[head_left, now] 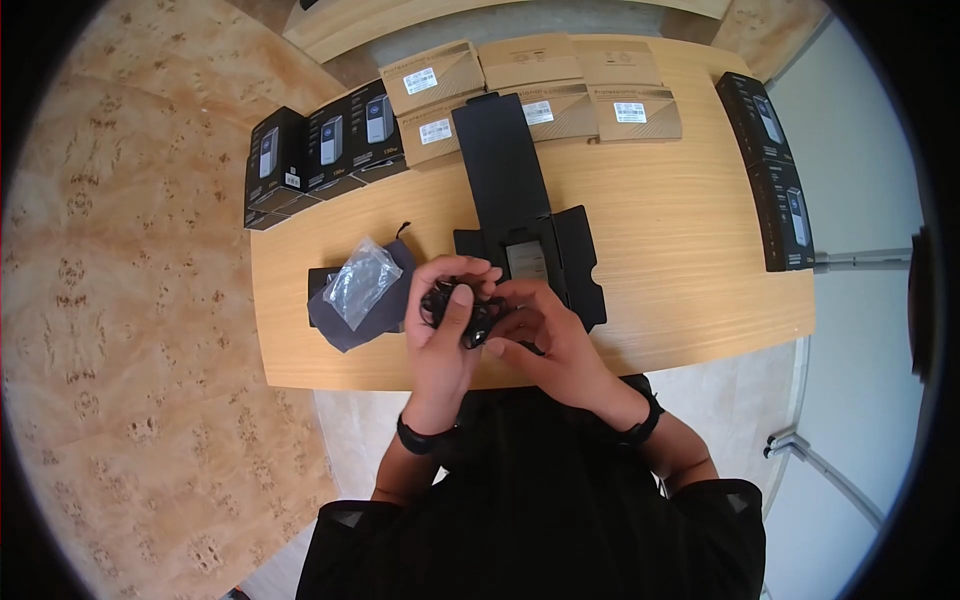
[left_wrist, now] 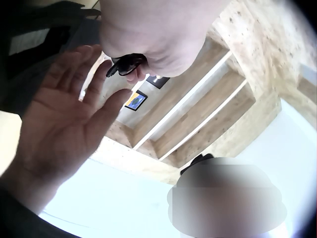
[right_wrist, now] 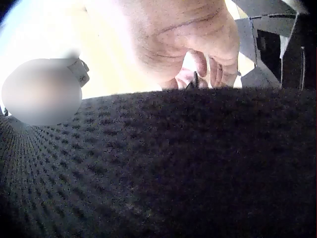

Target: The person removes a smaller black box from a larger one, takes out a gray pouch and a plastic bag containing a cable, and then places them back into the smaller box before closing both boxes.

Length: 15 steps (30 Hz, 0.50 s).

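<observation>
A bundle of black cable (head_left: 478,318) is held between both hands, in front of an open black box (head_left: 501,165). The left hand (head_left: 440,335) grips the bundle, its thumb lying across it. From the other side the right hand (head_left: 560,350) pinches part of the bundle with curled fingers. In the left wrist view a glossy black piece (left_wrist: 130,64) shows under the left hand (left_wrist: 153,34), with the right hand (left_wrist: 64,119) beside it. In the right wrist view a dark tip shows between the fingers of the right hand (right_wrist: 193,39); dark fabric covers the lower part.
On the table (head_left: 670,220), a clear plastic bag (head_left: 363,283) lies on a grey pouch (head_left: 345,335) at the left. Black printed boxes (head_left: 335,140) stand back left, more black boxes (head_left: 783,215) at the right edge, and several brown cartons (head_left: 530,62) along the back.
</observation>
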Each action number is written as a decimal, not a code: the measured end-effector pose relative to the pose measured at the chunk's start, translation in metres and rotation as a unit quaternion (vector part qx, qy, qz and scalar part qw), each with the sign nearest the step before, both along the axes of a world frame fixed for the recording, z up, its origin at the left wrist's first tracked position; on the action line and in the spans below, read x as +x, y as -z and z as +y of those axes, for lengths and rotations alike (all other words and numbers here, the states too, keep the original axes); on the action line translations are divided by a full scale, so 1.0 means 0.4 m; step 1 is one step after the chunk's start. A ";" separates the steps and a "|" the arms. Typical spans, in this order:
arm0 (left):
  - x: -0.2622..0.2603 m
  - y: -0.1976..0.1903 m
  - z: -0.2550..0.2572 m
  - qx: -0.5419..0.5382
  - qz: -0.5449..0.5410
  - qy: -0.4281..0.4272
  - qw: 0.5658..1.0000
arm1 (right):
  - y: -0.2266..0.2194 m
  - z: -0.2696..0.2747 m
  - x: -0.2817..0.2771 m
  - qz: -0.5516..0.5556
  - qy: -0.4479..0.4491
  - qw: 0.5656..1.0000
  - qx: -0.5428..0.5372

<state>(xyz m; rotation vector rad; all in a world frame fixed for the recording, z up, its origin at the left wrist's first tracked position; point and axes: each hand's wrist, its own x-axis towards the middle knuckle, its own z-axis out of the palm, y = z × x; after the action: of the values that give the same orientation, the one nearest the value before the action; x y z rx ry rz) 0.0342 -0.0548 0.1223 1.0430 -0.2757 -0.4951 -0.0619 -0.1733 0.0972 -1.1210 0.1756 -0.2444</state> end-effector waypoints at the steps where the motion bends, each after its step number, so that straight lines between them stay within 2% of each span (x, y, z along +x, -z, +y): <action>1: -0.005 0.015 -0.005 0.007 -0.037 0.004 0.999 | 0.002 0.004 0.002 0.015 0.007 1.000 -0.009; 6: -0.027 0.039 -0.010 0.053 -0.085 0.006 0.995 | 0.014 -0.004 0.003 0.076 0.002 0.996 -0.051; 12: -0.032 0.041 -0.012 0.057 -0.077 0.013 0.995 | 0.044 0.002 0.002 0.035 -0.006 0.999 0.027; 15: -0.033 0.050 -0.010 0.035 -0.101 0.006 0.994 | 0.040 0.005 0.012 0.016 -0.006 0.994 0.104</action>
<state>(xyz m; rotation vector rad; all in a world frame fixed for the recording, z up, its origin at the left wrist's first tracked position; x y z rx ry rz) 0.0212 -0.0587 0.1022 1.1634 -0.4474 -0.4129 -0.0571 -0.1712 0.0813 -0.9187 0.2173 -0.1939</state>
